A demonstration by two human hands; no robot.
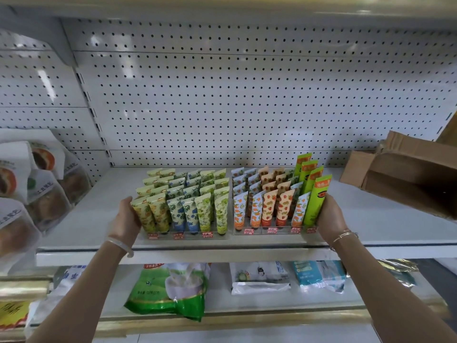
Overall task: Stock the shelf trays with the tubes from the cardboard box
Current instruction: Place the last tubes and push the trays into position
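Two clear shelf trays stand side by side on the white shelf [385, 219], both packed with upright tubes. The left tray [188, 235] holds yellow, blue and green patterned tubes [190, 211]. The right tray [272, 231] holds orange-patterned tubes [268, 209] and a row of taller bright green tubes [315, 194] along its right side. My left hand [128, 216] presses flat against the left tray's outer side. My right hand [331, 219] presses against the right tray's outer side, next to the green tubes. The cardboard box [405, 174] lies tipped on the shelf at far right, its inside dark.
A white pegboard wall [247, 95] backs the shelf. Bagged pastries [42, 194] crowd the neighbouring shelf on the left. The lower shelf carries a green bag [168, 290] and white and blue packets [259, 276].
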